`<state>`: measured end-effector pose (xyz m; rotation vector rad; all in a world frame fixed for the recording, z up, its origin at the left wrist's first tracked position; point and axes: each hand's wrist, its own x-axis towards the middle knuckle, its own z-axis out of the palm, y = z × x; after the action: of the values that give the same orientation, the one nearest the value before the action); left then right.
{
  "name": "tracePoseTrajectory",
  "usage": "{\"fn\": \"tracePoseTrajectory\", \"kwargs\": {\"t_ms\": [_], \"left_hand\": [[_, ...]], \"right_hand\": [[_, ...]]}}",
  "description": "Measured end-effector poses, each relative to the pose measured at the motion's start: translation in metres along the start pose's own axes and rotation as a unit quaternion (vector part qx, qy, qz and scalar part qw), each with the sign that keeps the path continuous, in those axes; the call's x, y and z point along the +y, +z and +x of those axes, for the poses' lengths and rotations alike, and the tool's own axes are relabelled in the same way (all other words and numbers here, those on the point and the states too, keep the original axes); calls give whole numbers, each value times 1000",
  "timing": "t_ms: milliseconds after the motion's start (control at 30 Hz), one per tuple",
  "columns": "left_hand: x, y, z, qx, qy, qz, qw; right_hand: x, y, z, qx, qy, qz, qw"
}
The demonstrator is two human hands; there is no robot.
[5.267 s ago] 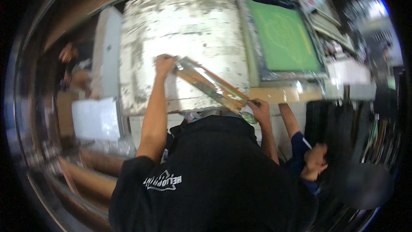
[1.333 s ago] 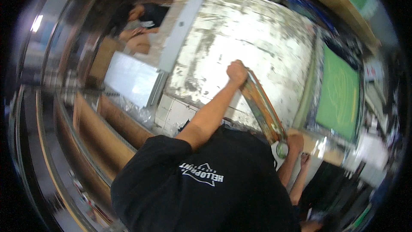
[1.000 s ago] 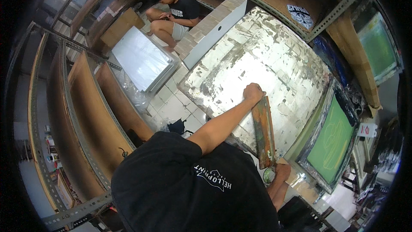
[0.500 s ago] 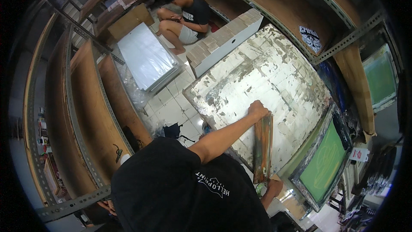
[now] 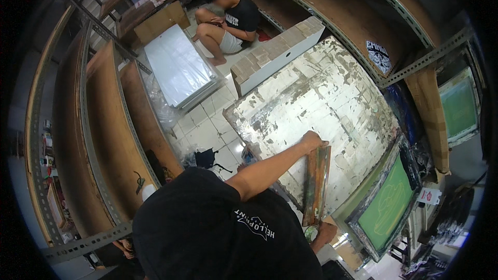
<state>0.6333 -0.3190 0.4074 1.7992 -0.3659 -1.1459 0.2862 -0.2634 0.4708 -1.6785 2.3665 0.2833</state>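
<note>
The left hand (image 5: 313, 141) is clamped on the far end of a long, flat, brown bar with green stains (image 5: 316, 186). The right hand (image 5: 325, 233) is at the near end, by a small round green and white thing (image 5: 310, 234); I cannot tell how tight it is. The bar is over the near part of a big white table with chipped paint (image 5: 332, 103). On the right is a flat green panel in a dark frame (image 5: 386, 205). Far left, a person in a black shirt (image 5: 244, 18) sits low.
</note>
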Motion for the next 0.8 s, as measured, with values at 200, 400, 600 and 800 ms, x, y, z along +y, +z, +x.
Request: {"fn": "tracePoseTrajectory", "kwargs": {"t_ms": [200,400,600,800], "left_hand": [[17,-6,-14,-32,-41,-71,996],[4,-6,-40,-38,126,34,991],[-5,-10,-44,-23,74,57,995],[-6,-14,-55,1,50,-12,999]], "right_hand": [[13,9,5,38,-7,-1,999],[-1,-8,-6,-9,-7,0,1000],[2,-6,-8,-14,12,1,1000],[2,-11,-12,-27,14,6,1000]]}}
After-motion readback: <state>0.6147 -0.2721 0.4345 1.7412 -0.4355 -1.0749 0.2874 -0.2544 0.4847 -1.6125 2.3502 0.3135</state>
